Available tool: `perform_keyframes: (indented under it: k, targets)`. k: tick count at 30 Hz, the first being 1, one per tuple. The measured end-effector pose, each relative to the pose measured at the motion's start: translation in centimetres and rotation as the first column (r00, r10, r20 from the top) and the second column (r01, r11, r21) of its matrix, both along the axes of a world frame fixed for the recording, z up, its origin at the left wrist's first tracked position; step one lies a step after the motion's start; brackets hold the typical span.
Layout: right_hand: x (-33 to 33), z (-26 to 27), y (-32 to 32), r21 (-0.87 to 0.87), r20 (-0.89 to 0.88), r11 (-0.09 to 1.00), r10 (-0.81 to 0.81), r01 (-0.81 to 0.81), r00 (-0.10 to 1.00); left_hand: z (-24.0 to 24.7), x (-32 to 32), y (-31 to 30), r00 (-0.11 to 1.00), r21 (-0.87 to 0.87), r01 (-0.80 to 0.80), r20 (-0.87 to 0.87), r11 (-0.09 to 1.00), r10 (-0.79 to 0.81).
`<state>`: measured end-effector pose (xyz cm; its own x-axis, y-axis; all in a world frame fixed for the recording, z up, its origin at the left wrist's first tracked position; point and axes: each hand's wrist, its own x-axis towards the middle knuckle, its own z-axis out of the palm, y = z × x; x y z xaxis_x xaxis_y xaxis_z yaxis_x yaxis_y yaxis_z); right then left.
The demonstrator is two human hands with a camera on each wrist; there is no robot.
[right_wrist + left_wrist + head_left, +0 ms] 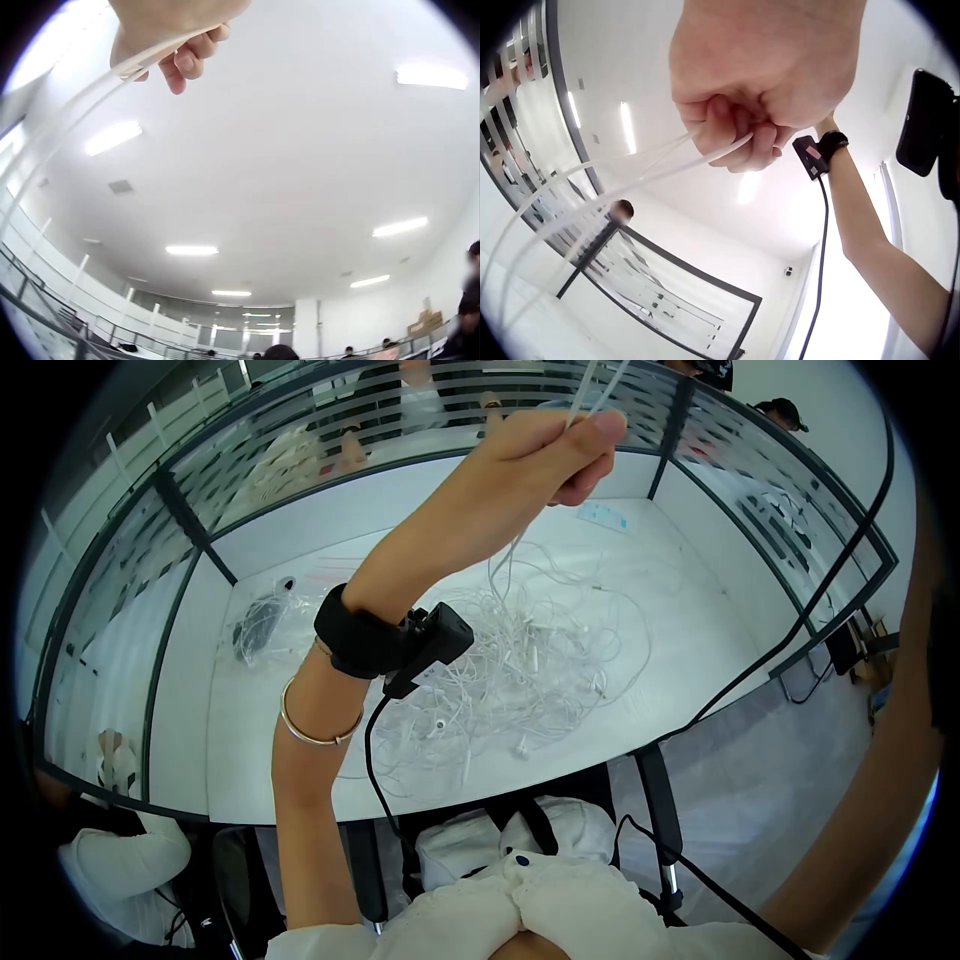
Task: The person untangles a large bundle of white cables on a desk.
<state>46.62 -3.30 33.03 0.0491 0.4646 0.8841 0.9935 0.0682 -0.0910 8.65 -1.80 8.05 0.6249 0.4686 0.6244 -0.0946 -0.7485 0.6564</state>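
Note:
In the head view my left hand (pixel 545 455) is raised high over the table, its curled fingers gripping strands of white earphone cable (pixel 505 570). The strands run up past the thumb and trail down towards a tangled pile of white earphones (pixel 520 660). Close up in the left wrist view, the left fist (pixel 757 67) has white strands (pixel 622 184) leaving between its fingers. My right hand (pixel 176 34) is lifted above the head view's frame. Its fingers curl at the top of the right wrist view, with white cable (pixel 82 97) running into its grasp.
The white table (pixel 690 650) has low white walls and a dark-framed screen (pixel 185 510). A clear plastic bag with a dark item (pixel 258 625) lies at the left, and a light blue packet (pixel 603 516) at the back. A black wrist-camera cord (pixel 800 610) crosses the right side. Other people sit beyond.

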Motion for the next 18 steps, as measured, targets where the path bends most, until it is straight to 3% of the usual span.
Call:
perform_keyframes:
  k: [5, 9, 18]
  targets:
    - [-2.8, 1.7, 0.9, -0.007, 0.032, 1.000, 0.029, -0.029, 0.999, 0.7, -1.7, 0.6, 0.996, -0.002, -0.086, -0.030, 0.996, 0.086]
    - [-4.5, 2.6, 1.0, -0.008, 0.052, 0.999, 0.035, -0.035, 0.998, 0.5, -3.4, 0.9, 0.986, 0.035, -0.155, 0.073, 0.987, 0.152]
    - [-7.8, 4.8, 1.9, -0.014, 0.106, 0.999, 0.051, -0.049, 0.993, 0.8, -6.7, 2.0, 0.975, -0.011, -0.217, 0.036, 0.976, 0.217]
